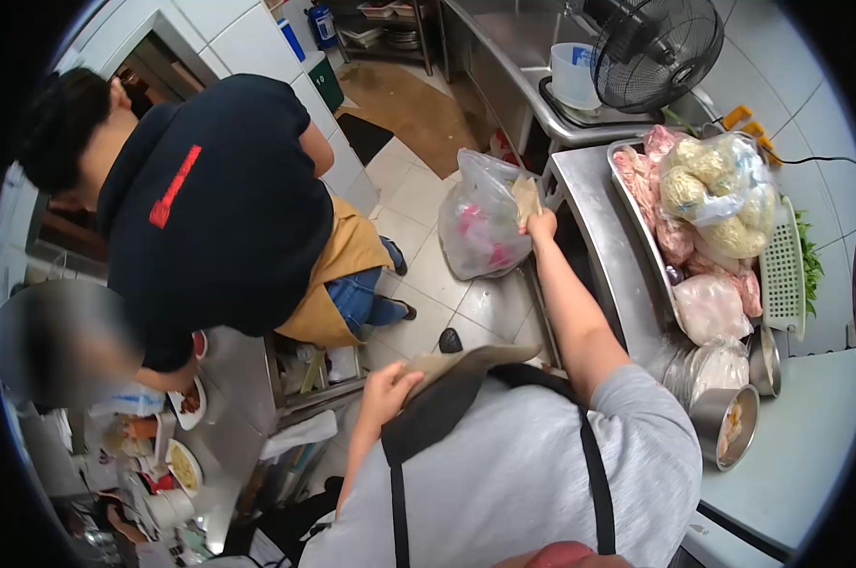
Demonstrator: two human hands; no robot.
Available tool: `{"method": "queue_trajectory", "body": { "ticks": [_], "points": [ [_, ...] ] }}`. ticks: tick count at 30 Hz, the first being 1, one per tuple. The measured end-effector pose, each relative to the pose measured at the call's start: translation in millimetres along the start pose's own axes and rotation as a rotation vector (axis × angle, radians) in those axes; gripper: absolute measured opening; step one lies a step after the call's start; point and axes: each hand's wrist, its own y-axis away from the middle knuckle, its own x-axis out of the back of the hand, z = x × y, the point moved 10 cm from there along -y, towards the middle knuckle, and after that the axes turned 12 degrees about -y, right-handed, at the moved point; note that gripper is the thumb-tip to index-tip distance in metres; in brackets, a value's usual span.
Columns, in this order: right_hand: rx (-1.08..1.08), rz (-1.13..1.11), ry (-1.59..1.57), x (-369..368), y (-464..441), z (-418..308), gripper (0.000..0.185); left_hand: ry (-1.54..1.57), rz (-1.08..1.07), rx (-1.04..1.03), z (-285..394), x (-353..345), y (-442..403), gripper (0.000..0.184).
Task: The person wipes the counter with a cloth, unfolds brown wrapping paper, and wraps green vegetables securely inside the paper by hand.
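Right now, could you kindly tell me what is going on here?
A person in a grey shirt holds a tan piece at the edge of a clear plastic bag with the right hand, while the left hand holds the apron's edge. The bag is low beside a metal table that bears a tray of pink meat. A co-worker stands near a counter.

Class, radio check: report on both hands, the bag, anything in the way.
Right hand gripping tan piece at bag. Left hand on apron edge. Bag see-through, pink inside. Co-worker at left, clear of bag.
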Motion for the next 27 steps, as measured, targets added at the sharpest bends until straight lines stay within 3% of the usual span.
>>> {"method": "queue_trajectory", "body": {
  "ticks": [6,13,15,17,18,22,24,27],
  "points": [
    [-0.282,0.221,-0.271,-34.5,-70.0,34.7,0.018,-0.123,0.073,-0.303,92.1,41.9,-126.2,0.014],
    [-0.498,0.404,-0.655,-69.3,-147.2,128.5,0.026,-0.281,0.139,-0.541,168.3,41.1,-229.7,0.013],
    [-0.539,0.277,-0.510,-95.0,-136.9,104.7,0.021,-0.276,0.090,-0.633,197.2,32.2,-254.8,0.011],
    [-0.659,-0.054,-0.334,-144.2,-131.8,102.5,0.022,-0.263,0.050,-0.742,214.4,23.5,-269.4,0.010],
    [-0.730,-0.264,-0.274,-163.6,-125.0,106.0,0.022,-0.281,-0.046,-0.687,211.2,12.6,-281.4,0.011],
    [-0.692,-0.589,-0.138,-207.3,-95.3,54.3,0.025,-0.329,-0.219,-0.527,215.6,-9.3,-306.3,0.012],
    [-0.538,-0.799,-0.202,-225.7,-77.7,-5.8,0.038,-0.248,-0.119,-0.514,215.8,1.0,-314.1,0.011],
    [-0.431,-1.303,-0.569,-214.9,-2.4,-162.1,0.058,-0.116,0.092,-0.550,242.8,39.3,-309.5,0.010]
  ]
}}
